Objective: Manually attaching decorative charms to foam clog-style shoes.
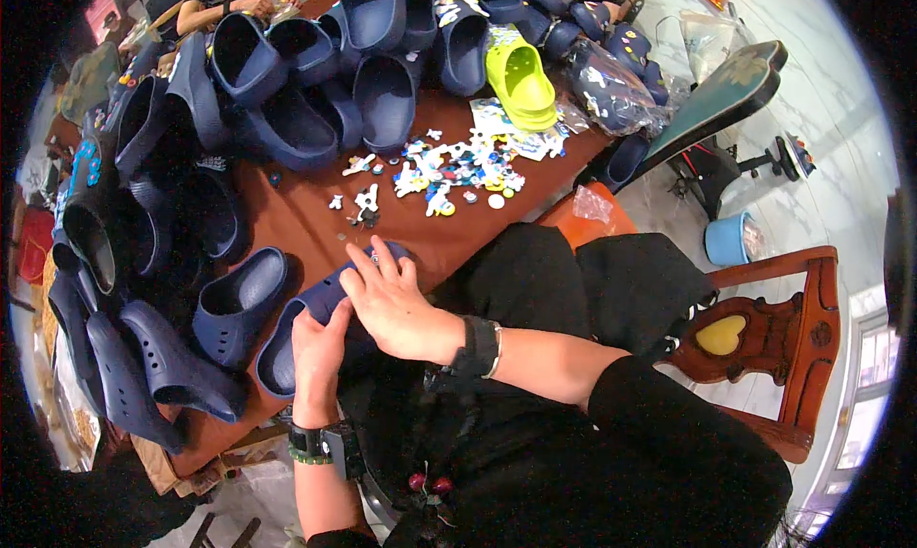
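A navy blue clog [279, 355] rests at the table's near edge in front of me, its open heel end toward me. My left hand [320, 347] grips its side, the thumb on the upper. Across the toe part lies my right hand [399, 311], its fingers bent over the holed upper and partly spread. A small pale spot shows by those fingertips, too small to name. Just beyond the toe is a pile of small colourful shoe charms [458, 171], many white, some yellow and blue. The clog's far side is hidden under my hands.
Several navy clogs [241, 305] crowd the left and far sides of the brown table [287, 209]. A lime green clog [521, 80] stands beyond the charms. Wrapped clogs [611, 85] lie far right. A wooden chair [812, 357] and blue bin [728, 241] stand right; another person [224, 9] sits across.
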Available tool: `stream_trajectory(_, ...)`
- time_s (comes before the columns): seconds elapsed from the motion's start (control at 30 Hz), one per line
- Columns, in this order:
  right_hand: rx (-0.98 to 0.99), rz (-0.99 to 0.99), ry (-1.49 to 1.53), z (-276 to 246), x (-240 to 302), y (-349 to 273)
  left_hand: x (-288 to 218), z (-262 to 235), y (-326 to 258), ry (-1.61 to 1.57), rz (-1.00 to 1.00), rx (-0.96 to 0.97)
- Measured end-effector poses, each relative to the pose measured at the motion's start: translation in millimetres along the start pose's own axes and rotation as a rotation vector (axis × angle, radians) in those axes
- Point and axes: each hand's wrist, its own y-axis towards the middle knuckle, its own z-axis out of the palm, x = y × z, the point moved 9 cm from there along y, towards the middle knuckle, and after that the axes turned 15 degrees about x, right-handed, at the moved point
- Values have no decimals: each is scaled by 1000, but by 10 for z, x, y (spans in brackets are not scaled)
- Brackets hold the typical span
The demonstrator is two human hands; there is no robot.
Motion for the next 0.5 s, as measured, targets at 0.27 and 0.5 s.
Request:
stream_trajectory(0.27, 61, -257, 359, -436, -322, -72, -52, -1, -43, -164, 13, 36)
stream_trajectory(0.5, -220, 295, 76, -988, -2118, -200, -130, -77, 21, -253, -3, -8)
